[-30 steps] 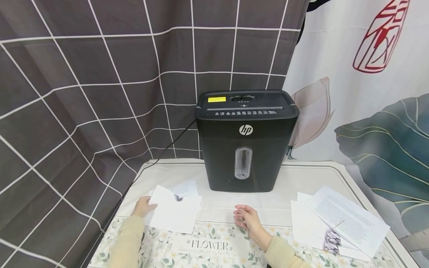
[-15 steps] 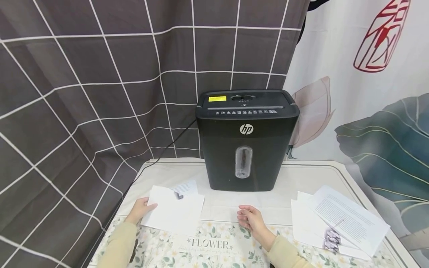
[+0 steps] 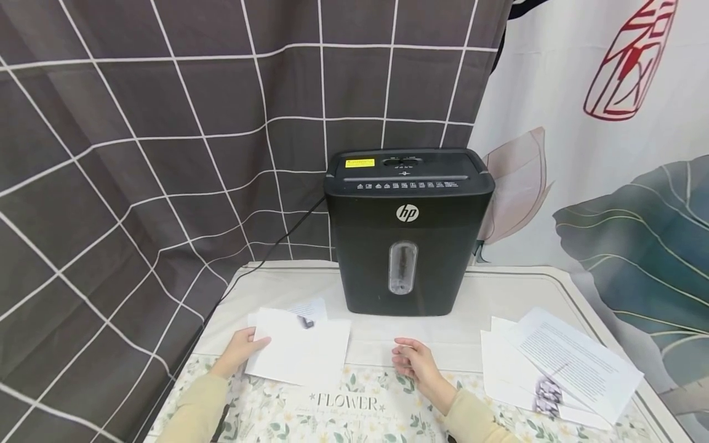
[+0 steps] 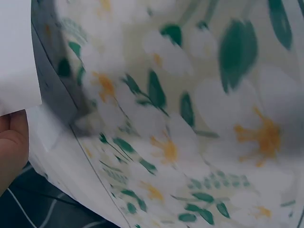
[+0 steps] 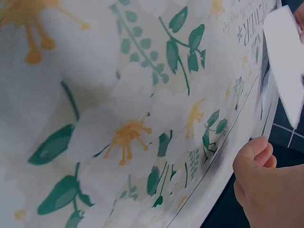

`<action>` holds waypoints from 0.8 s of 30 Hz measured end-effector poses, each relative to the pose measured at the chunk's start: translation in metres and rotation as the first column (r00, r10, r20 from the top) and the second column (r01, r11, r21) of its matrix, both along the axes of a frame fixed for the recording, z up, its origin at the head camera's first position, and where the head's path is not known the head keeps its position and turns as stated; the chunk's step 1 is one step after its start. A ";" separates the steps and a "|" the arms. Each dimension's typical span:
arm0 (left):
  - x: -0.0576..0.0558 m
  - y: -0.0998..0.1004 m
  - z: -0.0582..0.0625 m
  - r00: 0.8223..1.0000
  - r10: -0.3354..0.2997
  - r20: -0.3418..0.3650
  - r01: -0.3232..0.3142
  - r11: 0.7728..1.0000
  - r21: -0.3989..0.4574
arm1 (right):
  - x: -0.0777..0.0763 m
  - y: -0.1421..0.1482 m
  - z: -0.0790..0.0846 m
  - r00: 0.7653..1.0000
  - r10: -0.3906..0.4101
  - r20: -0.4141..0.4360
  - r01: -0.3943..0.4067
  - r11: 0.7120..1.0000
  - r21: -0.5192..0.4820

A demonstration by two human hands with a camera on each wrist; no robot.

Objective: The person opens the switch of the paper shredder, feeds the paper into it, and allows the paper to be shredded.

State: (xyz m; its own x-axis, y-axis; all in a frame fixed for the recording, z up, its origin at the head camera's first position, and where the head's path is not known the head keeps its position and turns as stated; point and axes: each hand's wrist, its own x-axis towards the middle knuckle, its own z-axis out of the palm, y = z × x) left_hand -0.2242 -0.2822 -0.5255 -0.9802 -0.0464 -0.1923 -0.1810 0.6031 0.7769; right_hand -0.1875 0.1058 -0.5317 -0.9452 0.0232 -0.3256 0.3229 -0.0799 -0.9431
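My left hand [image 3: 240,352] pinches the left edge of a white sheet of paper [image 3: 304,354], thumb on top. In the left wrist view, the sheet [image 4: 16,57] stands out above the floral tablecloth [image 4: 142,118]. Another sheet with printed lines [image 3: 312,307] lies partly hidden behind the held one. My right hand [image 3: 420,368] holds nothing, its fingers loosely curled over the table in front of the shredder. The right wrist view has that hand [image 5: 266,185] at lower right, apart from the held paper [image 5: 285,61].
A black HP paper shredder [image 3: 365,258] stands at the back of the table, with its cord [image 3: 277,243] running off left. To the right lie several overlapping sheets [image 3: 576,351], one printed with text. A dark grid curtain [image 3: 210,123] hangs behind.
The left hand has shifted the sheet toward the right and nearer the front, away from the printed sheet behind it. The right hand has drifted slightly right.
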 end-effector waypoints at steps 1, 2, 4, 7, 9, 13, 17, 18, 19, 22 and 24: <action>-0.001 0.005 0.002 1.000 -0.006 -0.004 0.006 1.000 0.008 | 0.000 0.001 0.000 1.000 0.012 -0.007 -0.012 1.000 -0.002; -0.001 0.009 0.004 1.000 -0.011 -0.007 0.011 1.000 0.024 | 0.000 0.003 -0.001 0.999 0.032 -0.024 -0.032 0.999 -0.007; 0.000 0.019 0.007 1.000 -0.020 -0.012 0.021 0.998 0.062 | 0.000 0.007 -0.003 0.996 0.074 -0.046 -0.075 0.997 -0.013; 0.002 0.033 0.010 1.000 -0.014 -0.012 0.015 0.995 0.099 | 0.001 0.011 -0.005 0.987 0.143 -0.077 -0.146 0.989 -0.030; 0.005 0.042 0.012 1.000 0.001 -0.013 0.001 0.993 0.115 | 0.001 0.012 -0.005 0.985 0.157 -0.067 -0.160 0.987 -0.031; 0.007 0.059 0.017 0.999 0.026 -0.031 -0.021 0.988 0.152 | 0.000 0.011 -0.002 0.990 0.142 -0.026 -0.142 0.990 -0.002; 0.010 0.077 0.022 0.999 0.029 -0.041 -0.020 0.979 0.201 | -0.002 0.011 0.000 0.993 0.118 -0.024 -0.117 0.992 0.040; 0.011 0.081 0.024 0.999 0.028 -0.045 -0.018 0.977 0.211 | -0.003 0.012 0.000 0.993 0.116 -0.029 -0.114 0.992 0.050; 0.012 0.084 0.026 0.998 0.024 -0.051 -0.013 0.977 0.213 | -0.004 0.012 -0.001 0.993 0.114 -0.034 -0.112 0.992 0.054; 0.014 0.094 0.028 0.998 0.014 -0.057 -0.001 0.973 0.229 | -0.006 0.016 -0.003 0.991 0.128 -0.050 -0.125 0.991 0.045; 0.014 0.100 0.028 0.999 0.004 -0.052 0.009 0.967 0.256 | -0.008 0.018 -0.004 0.984 0.162 -0.071 -0.161 0.987 0.018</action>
